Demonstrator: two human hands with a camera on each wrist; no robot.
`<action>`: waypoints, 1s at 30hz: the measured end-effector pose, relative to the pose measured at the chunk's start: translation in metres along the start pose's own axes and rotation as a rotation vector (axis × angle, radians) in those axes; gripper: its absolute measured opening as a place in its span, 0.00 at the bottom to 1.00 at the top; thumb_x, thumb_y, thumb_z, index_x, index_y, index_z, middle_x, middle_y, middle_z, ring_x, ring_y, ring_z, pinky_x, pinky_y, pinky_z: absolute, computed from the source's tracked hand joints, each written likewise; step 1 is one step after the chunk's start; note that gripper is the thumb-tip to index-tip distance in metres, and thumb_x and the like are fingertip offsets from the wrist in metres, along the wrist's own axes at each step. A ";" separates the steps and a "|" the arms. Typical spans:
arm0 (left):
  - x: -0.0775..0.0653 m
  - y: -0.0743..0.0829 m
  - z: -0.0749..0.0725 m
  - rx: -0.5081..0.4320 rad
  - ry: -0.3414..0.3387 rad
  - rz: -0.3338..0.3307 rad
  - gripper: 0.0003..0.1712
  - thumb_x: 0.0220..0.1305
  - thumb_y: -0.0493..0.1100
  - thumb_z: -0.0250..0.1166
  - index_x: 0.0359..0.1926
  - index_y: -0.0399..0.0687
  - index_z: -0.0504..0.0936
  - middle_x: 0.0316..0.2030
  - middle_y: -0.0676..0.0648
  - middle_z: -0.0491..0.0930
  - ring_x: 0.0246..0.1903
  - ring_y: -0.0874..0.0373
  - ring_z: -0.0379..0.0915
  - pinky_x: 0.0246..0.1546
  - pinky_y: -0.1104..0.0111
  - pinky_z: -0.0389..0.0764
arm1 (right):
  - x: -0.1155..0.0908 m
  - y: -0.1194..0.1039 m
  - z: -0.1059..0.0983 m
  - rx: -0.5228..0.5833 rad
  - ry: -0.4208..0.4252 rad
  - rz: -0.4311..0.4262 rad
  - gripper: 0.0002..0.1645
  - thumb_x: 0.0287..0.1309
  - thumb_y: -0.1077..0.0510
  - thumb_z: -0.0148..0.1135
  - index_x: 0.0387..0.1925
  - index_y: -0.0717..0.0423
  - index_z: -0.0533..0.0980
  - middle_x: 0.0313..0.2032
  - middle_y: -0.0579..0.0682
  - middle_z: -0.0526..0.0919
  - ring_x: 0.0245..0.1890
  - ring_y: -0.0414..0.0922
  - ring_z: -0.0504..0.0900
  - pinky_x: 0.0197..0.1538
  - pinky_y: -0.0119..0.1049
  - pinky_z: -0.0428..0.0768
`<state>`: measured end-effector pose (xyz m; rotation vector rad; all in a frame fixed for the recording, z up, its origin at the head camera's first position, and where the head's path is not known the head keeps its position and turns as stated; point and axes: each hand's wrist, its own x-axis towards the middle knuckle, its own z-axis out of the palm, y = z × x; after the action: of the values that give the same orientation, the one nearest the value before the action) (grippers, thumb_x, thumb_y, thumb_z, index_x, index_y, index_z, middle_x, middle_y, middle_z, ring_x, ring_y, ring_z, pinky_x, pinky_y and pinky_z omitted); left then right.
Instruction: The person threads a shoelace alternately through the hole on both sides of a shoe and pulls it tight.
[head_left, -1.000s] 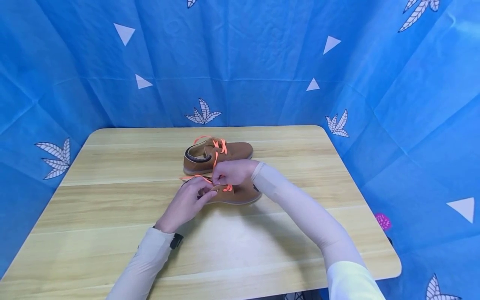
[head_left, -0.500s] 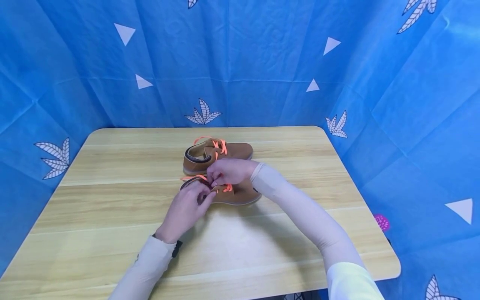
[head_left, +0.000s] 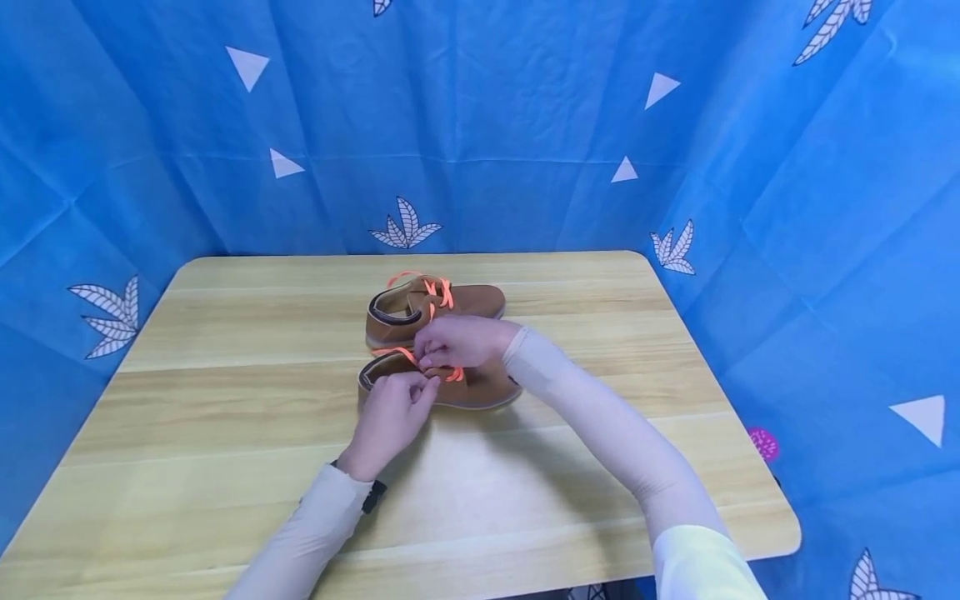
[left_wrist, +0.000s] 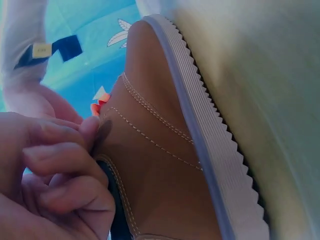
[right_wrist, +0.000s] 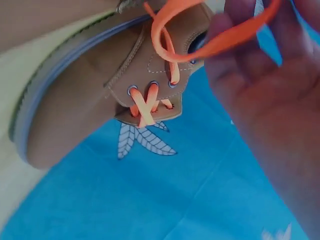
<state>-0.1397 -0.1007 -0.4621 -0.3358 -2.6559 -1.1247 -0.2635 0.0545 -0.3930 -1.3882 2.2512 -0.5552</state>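
Observation:
Nearest me lies a brown shoe [head_left: 487, 387] with orange lacing and a pale sole, toe to the right. My left hand [head_left: 393, 417] is at its lacing flap, where thumb and forefinger pinch the edge; the left wrist view shows the other fingers [left_wrist: 75, 195] curled beside the dark-lined opening. My right hand [head_left: 461, 340] reaches over the flap from the far side. It holds an orange shoelace [right_wrist: 220, 50], which bends in a loose loop in the right wrist view. The right fingertips' exact grip is partly hidden.
Right behind stands a matching brown shoe [head_left: 480, 300], its orange laces [right_wrist: 145, 105] crossed through the eyelets. Both are on a light wooden table [head_left: 225, 375]. A blue patterned curtain [head_left: 525, 125] hangs behind and along the sides.
My left hand has drawn back from the shoe's opening and turned, with its thumb and forefinger now closer together at the flap; more of the opening shows. The right hand has shifted slightly left.

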 end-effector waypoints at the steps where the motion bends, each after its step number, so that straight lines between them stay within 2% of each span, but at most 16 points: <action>1: 0.000 0.000 0.000 -0.013 -0.010 -0.011 0.19 0.73 0.43 0.64 0.21 0.47 0.82 0.13 0.59 0.65 0.14 0.67 0.58 0.18 0.73 0.58 | -0.005 0.004 0.000 0.034 0.060 0.001 0.10 0.75 0.58 0.59 0.50 0.57 0.82 0.39 0.49 0.88 0.38 0.38 0.83 0.48 0.27 0.80; 3: -0.001 0.000 0.000 -0.035 -0.042 -0.036 0.18 0.73 0.44 0.64 0.24 0.46 0.85 0.13 0.58 0.67 0.14 0.66 0.61 0.18 0.72 0.61 | -0.020 0.015 -0.001 0.110 0.209 0.019 0.13 0.75 0.57 0.59 0.54 0.58 0.80 0.47 0.53 0.88 0.46 0.42 0.85 0.54 0.33 0.82; 5: -0.002 0.001 -0.002 -0.059 -0.073 -0.061 0.18 0.74 0.44 0.63 0.25 0.46 0.85 0.14 0.57 0.70 0.15 0.65 0.63 0.19 0.72 0.63 | -0.038 0.028 0.002 0.188 0.331 0.066 0.19 0.73 0.55 0.61 0.60 0.60 0.77 0.55 0.57 0.85 0.55 0.48 0.85 0.60 0.44 0.82; 7: -0.005 0.000 -0.003 -0.077 -0.091 -0.081 0.17 0.73 0.44 0.63 0.25 0.47 0.85 0.14 0.56 0.73 0.15 0.65 0.66 0.19 0.72 0.66 | -0.054 0.040 0.008 0.225 0.364 0.129 0.30 0.70 0.51 0.66 0.67 0.59 0.72 0.63 0.58 0.80 0.62 0.53 0.81 0.65 0.52 0.79; 10: -0.010 -0.004 -0.005 -0.105 -0.102 -0.104 0.15 0.71 0.41 0.64 0.25 0.47 0.85 0.15 0.56 0.76 0.15 0.64 0.68 0.19 0.72 0.68 | -0.070 0.054 0.024 0.212 0.249 0.228 0.50 0.61 0.42 0.73 0.76 0.60 0.62 0.73 0.58 0.71 0.71 0.57 0.73 0.72 0.56 0.71; 13: -0.015 -0.007 -0.007 -0.117 -0.121 -0.109 0.14 0.70 0.40 0.65 0.24 0.48 0.85 0.14 0.57 0.75 0.15 0.65 0.69 0.20 0.73 0.69 | -0.075 0.061 0.040 0.140 0.128 0.280 0.62 0.53 0.38 0.78 0.78 0.62 0.58 0.76 0.58 0.67 0.75 0.56 0.68 0.77 0.51 0.67; 15: -0.018 -0.008 -0.010 -0.119 -0.140 -0.107 0.15 0.70 0.40 0.65 0.24 0.48 0.83 0.15 0.57 0.73 0.16 0.65 0.68 0.21 0.73 0.68 | -0.075 0.064 0.048 0.094 0.109 0.292 0.64 0.50 0.40 0.81 0.77 0.64 0.59 0.74 0.59 0.69 0.74 0.54 0.69 0.77 0.48 0.66; 20: -0.030 -0.006 -0.021 -0.132 -0.222 -0.136 0.16 0.71 0.41 0.64 0.23 0.51 0.82 0.16 0.58 0.70 0.16 0.67 0.64 0.20 0.73 0.66 | -0.075 0.066 0.056 0.047 0.133 0.297 0.61 0.48 0.45 0.83 0.75 0.66 0.61 0.70 0.59 0.73 0.72 0.54 0.72 0.76 0.47 0.67; 26: -0.051 0.000 -0.036 -0.204 -0.311 -0.148 0.17 0.72 0.41 0.63 0.22 0.53 0.79 0.16 0.59 0.69 0.15 0.69 0.62 0.18 0.73 0.67 | -0.075 0.070 0.056 0.034 0.131 0.305 0.62 0.48 0.42 0.82 0.76 0.64 0.61 0.72 0.58 0.72 0.74 0.53 0.70 0.77 0.47 0.66; 30: -0.066 0.007 -0.043 -0.240 -0.332 -0.154 0.18 0.70 0.40 0.64 0.20 0.54 0.78 0.15 0.60 0.68 0.16 0.71 0.61 0.19 0.74 0.66 | -0.074 0.071 0.057 0.039 0.129 0.301 0.62 0.49 0.41 0.82 0.76 0.63 0.61 0.72 0.57 0.72 0.74 0.53 0.70 0.78 0.47 0.66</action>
<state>-0.0694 -0.1354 -0.4487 -0.3975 -2.8725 -1.5655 -0.2539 0.1453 -0.4672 -0.9932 2.4764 -0.5954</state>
